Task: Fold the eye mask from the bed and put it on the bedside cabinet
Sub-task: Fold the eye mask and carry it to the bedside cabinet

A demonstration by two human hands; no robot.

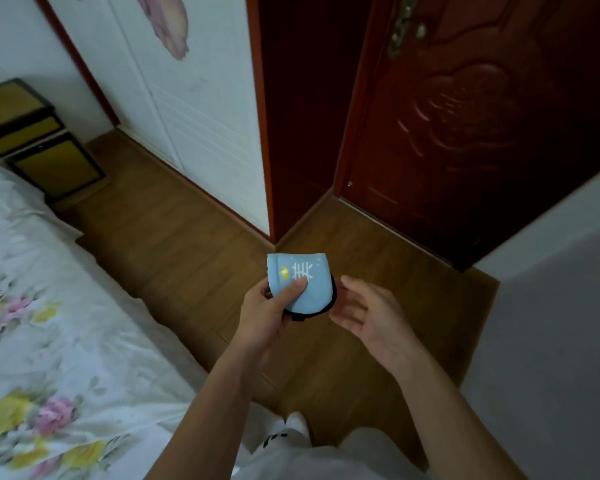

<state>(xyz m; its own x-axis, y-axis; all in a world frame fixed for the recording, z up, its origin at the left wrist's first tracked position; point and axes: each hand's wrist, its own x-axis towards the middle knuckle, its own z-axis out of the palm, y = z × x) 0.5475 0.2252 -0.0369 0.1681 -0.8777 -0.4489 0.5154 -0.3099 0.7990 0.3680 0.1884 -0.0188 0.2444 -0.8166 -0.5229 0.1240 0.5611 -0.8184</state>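
Note:
A light blue eye mask (310,289) with white and yellow print and a black edge is folded in half and held in the air above the wooden floor. My left hand (269,311) grips it, thumb pressed on its front face. Just to the right of the mask, my right hand (364,311) hovers with fingers apart and holds nothing. The bedside cabinet (25,133), dark-framed with yellow panels, stands at the far left against the wall, well away from both hands. The bed (49,323) with a floral white cover fills the lower left.
A strip of wooden floor (174,237) runs between the bed and a white wardrobe (194,116). A dark red door (465,116) stands ahead on the right. A grey-white wall (551,306) closes the right side.

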